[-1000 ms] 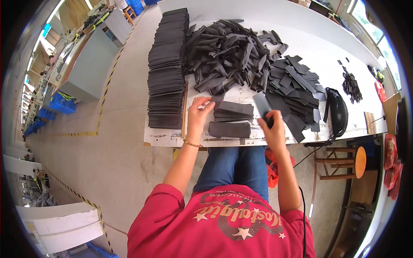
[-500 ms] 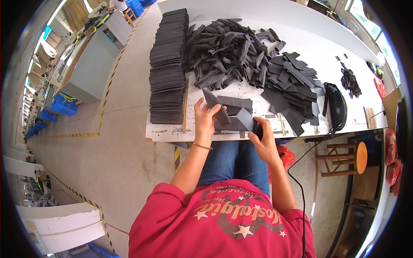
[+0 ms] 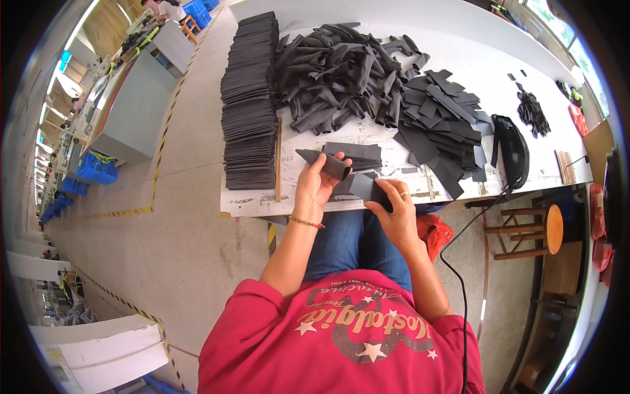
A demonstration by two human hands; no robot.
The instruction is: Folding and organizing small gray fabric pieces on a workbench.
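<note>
My left hand is closed round a black fabric sleeve, pointed at its far left end and open at the end toward my right hand. Between the thumb and fingers of my right hand is a dark grey flat piece, its free edge close to the sleeve's open mouth. I cannot tell whether the two touch. Just beyond my hands a small stack of flat black fabric pieces lies on the white table. My right fingertips are partly hidden by the flat piece.
A long stack of folded black pieces runs along the table's left side. Beside it are heaps of black sleeves and grey flat pieces. A black pouch with a cable sits right; a wooden stool stands below.
The sleeve in my left hand has turned from steep to nearly level, its open end now toward my right hand. The flat piece has tilted and moved slightly left.
</note>
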